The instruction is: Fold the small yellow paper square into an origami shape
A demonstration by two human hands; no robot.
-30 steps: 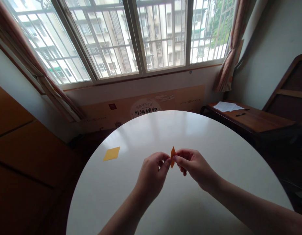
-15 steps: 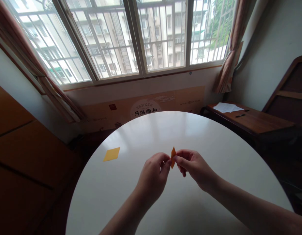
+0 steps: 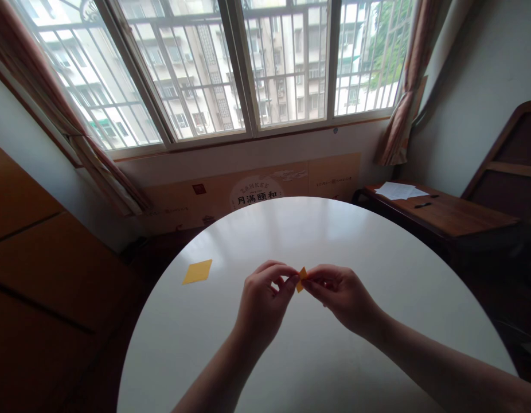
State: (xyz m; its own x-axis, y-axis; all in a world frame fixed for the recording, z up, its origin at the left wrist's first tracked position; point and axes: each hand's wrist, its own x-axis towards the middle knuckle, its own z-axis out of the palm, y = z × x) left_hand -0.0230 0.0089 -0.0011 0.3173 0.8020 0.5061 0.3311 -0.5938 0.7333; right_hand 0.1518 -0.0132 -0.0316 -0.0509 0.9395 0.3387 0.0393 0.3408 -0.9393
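A small folded piece of orange paper (image 3: 300, 276) is pinched between both my hands above the round white table (image 3: 334, 355). My left hand (image 3: 265, 301) grips its left side with thumb and forefinger closed. My right hand (image 3: 338, 295) pinches its right side, fingers curled in. Most of the piece is hidden by my fingertips. A flat yellow-orange paper square (image 3: 197, 271) lies on the table at the left, apart from both hands.
A wooden side table (image 3: 446, 215) with white sheets (image 3: 398, 190) and a pen stands at the right. Barred windows and curtains fill the wall ahead. A cardboard panel (image 3: 257, 192) leans below the sill. Wooden furniture stands at the left.
The orange piece stood up tall between my fingers earlier; now it is lower and shows less, with my fingers closed more around it. The hands barely shifted.
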